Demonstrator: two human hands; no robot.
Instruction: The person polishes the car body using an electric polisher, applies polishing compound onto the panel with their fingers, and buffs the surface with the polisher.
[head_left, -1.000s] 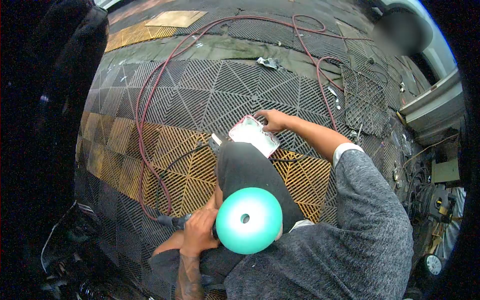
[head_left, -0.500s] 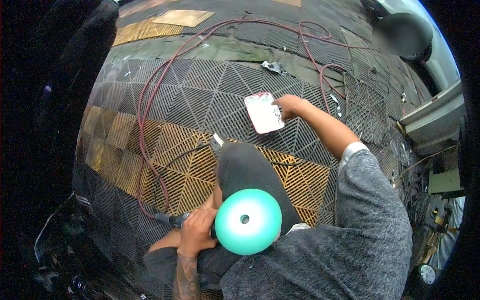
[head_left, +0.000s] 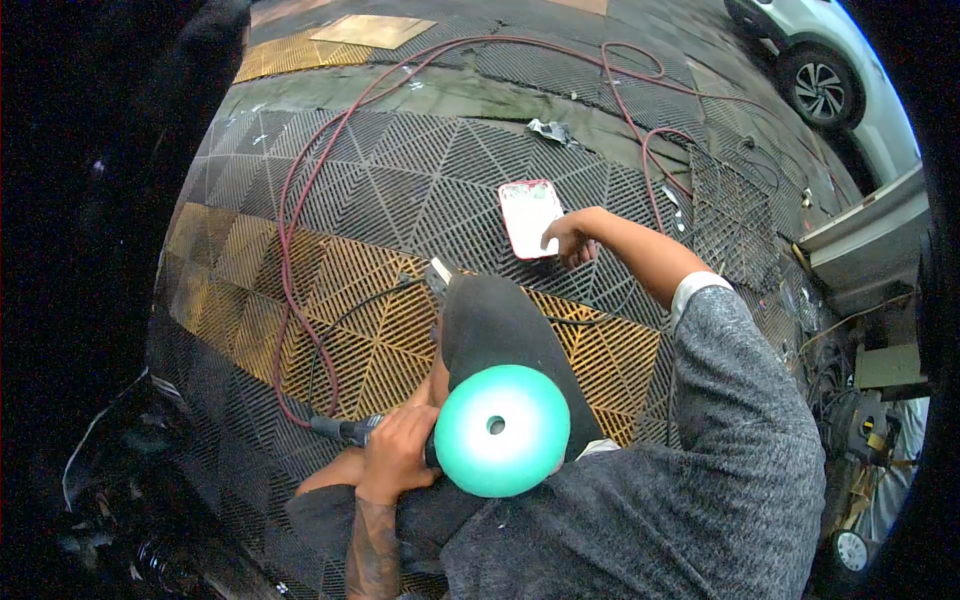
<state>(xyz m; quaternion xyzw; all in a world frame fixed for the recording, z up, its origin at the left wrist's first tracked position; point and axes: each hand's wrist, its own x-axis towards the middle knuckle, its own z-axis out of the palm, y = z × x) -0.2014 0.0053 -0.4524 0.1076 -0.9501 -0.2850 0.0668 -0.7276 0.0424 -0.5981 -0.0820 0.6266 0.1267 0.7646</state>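
My left hand (head_left: pixel 400 447) is wrapped round the dark body of a polisher (head_left: pixel 345 430) resting across my lap. Its round green foam pad (head_left: pixel 467 438) with a pale middle and a centre hole faces up. Out in front, my right hand (head_left: pixel 575 240) reaches to a shallow red-rimmed tray (head_left: pixel 508 215) on the floor. White material, like paste, covers much of the tray's inside. My right index finger points down over the tray's near right part, and the other fingers hang half curled. No object shows in that hand.
A long red hose (head_left: pixel 290 225) loops over the grid floor tiles (head_left: pixel 390 190) towards the polisher's tail. A crumpled wrapper (head_left: pixel 552 131) lies beyond the tray. A dark glossy surface (head_left: pixel 100 300) fills the left side. A white car (head_left: pixel 860 60) stands far right.
My right hand has slid towards the tray's near side, its index finger now lower over the white material. The foam pad has shifted slightly up and right in view.
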